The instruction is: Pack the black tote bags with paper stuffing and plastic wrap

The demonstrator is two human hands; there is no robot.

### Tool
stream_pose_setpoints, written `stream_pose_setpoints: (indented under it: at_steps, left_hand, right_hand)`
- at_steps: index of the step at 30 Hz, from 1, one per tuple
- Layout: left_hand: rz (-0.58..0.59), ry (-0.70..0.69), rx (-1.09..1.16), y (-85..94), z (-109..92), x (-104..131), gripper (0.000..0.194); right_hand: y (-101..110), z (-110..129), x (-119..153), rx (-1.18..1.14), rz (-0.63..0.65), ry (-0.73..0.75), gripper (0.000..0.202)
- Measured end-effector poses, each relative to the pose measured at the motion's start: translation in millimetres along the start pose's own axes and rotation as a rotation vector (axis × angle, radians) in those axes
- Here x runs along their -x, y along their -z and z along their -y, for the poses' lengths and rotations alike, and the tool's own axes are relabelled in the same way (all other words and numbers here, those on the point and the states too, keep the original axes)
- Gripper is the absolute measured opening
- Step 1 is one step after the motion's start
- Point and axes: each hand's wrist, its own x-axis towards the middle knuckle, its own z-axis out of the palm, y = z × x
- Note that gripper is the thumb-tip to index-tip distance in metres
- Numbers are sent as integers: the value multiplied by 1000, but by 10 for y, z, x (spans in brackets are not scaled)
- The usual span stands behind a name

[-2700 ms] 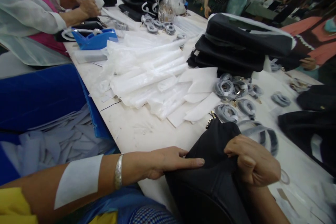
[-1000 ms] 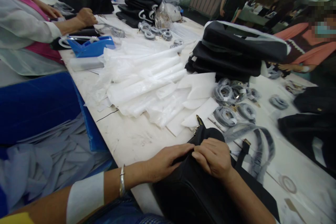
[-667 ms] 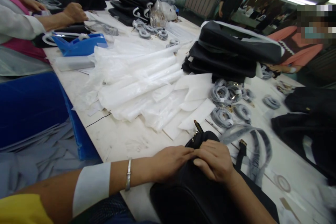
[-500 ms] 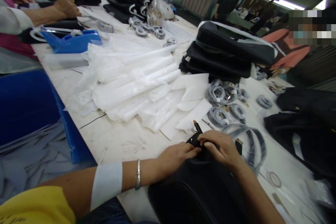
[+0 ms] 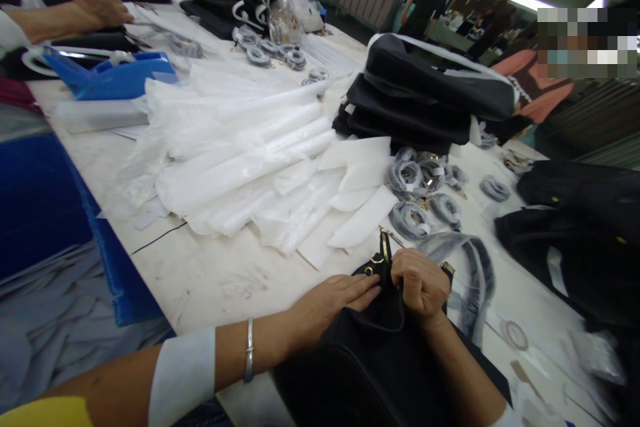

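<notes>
A black bag (image 5: pixel 350 373) with a smooth leather-like surface lies at the table's near edge, in front of me. Its top end carries gold rings and a gold-toothed zipper end (image 5: pixel 385 247) that sticks up. My left hand (image 5: pixel 340 297) holds the bag just below the rings, its fingers stretched and close together, the thumb hidden. On the other side of the zipper end, my right hand (image 5: pixel 420 280) is closed in a fist on the bag's top edge. What lies inside that fist is hidden.
White wrapping sheets (image 5: pixel 240 167) spread over the middle of the table. Coiled wrapped straps (image 5: pixel 410 220) lie beyond my right hand, near stacked black bags (image 5: pixel 425 93). A blue tape dispenser (image 5: pixel 115 73) stands at left, near a co-worker's hand (image 5: pixel 103 3). More black bags (image 5: pixel 575 233) lie right.
My right hand has closed from a loose finger grip into a fist and turned. The zipper end now stands more upright, and the gold rings show more. The whole view has shifted slightly.
</notes>
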Motion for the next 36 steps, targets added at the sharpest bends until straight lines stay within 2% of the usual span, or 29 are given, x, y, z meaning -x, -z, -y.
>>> stream_pose_setpoints:
  at_steps: [4,10,13,18,23,27,33,36]
  left_hand:
    - [30,2,-139,10,-1,-81,55]
    - [68,93,-336,104,-126,-289,43]
    - [51,74,-359,75,-118,-374,36]
    - [-35,-101,-470,-5,-28,-398,40]
    - [37,-23,-597,-127,76,-420,45]
    - [43,-53,-542,-142,153,-393,45]
    - [108,-147,-329,80,126,-189,47]
    - [157,-161,-275,133,116,-194,47]
  right_hand:
    - [67,0,-41,72,28,27,39]
    - [10,-113,-31,161,68,-91,41]
    - [-15,-91,-14,110,5,-79,43]
    - [-48,-80,51,22,-42,-85,42]
    - [-68,-133,62,70,-33,-108,42]
    - [-79,-165,1,216,55,-152,45]
    - [-136,-226,-63,381,116,-259,53]
    - [-135,-239,-91,447,231,-278,56]
